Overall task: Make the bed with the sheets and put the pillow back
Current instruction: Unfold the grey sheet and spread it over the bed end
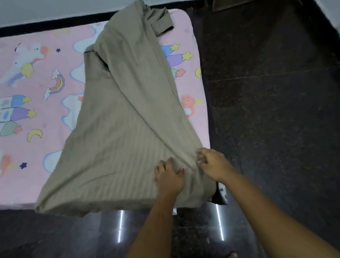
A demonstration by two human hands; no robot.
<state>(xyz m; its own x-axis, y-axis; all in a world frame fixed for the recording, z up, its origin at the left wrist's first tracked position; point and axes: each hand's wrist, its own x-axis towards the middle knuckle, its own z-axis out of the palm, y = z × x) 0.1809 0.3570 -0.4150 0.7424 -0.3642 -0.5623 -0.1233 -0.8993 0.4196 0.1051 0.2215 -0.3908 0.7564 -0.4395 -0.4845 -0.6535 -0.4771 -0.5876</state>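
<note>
Head view: both hands, left point(168, 175) and right point(212, 164), grip the olive sheet point(123, 112) at the mattress's point(20, 100) near corner.

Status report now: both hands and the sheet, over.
Left hand and right hand gripping olive sheet at near corner. Sheet bunched diagonally over pink mattress. No pillow visible.

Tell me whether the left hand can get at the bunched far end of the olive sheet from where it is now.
Probably not. The left hand grips the sheet's near end at the mattress corner, and the bunched end lies at the far edge, the bed's whole length away. Nothing blocks it; it just looks too far.
</note>
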